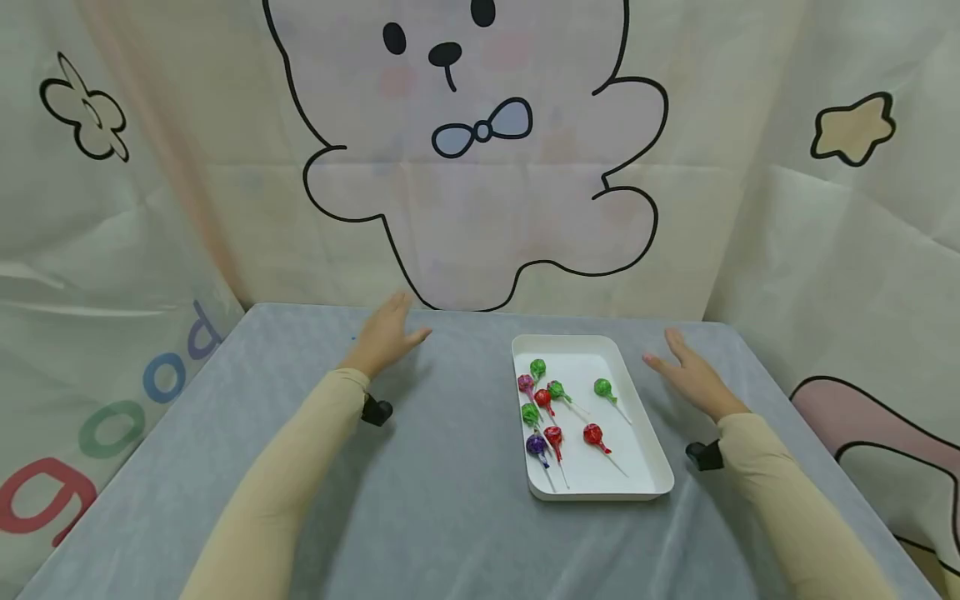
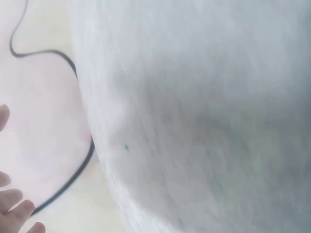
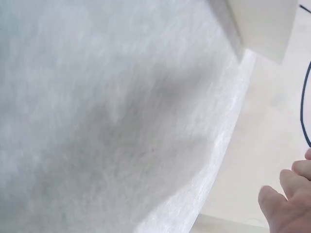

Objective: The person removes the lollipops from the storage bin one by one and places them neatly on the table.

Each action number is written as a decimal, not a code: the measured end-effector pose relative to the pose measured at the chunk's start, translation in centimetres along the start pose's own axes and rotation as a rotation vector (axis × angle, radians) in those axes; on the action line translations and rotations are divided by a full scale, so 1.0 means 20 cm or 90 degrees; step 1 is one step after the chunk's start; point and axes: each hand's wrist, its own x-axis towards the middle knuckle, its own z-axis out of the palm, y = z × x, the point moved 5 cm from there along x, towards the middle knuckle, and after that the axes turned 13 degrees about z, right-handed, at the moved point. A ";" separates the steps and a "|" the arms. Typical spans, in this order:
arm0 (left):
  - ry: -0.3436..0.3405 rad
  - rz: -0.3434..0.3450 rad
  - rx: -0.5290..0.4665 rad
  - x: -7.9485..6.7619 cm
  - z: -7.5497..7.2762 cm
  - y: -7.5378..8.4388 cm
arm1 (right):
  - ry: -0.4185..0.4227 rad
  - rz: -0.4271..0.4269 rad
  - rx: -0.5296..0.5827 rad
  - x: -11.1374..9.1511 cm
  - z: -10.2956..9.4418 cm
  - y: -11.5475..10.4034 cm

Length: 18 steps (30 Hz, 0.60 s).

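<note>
Lollipops (image 1: 593, 434) in a white tray (image 1: 637, 462)

Left hand (image 1: 382, 337) and right hand (image 1: 696, 377) hover above the surface (image 1: 450, 467), fingers (image 3: 292, 184) released, holding nothing.

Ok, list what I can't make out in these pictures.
- Bare left hand, left wrist view: cut off by the left and bottom edges.
- Bare right hand, right wrist view: cut off by the right and bottom edges.
- White rectangular tray, right wrist view: cut off by the top edge.
- Round wrapped lollipops, head view: any wrapper lettering is too small.
</note>
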 end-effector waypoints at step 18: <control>-0.001 0.029 -0.118 0.07 0.11 0.21 | -0.028 0.011 0.079 -0.15 0.05 -0.09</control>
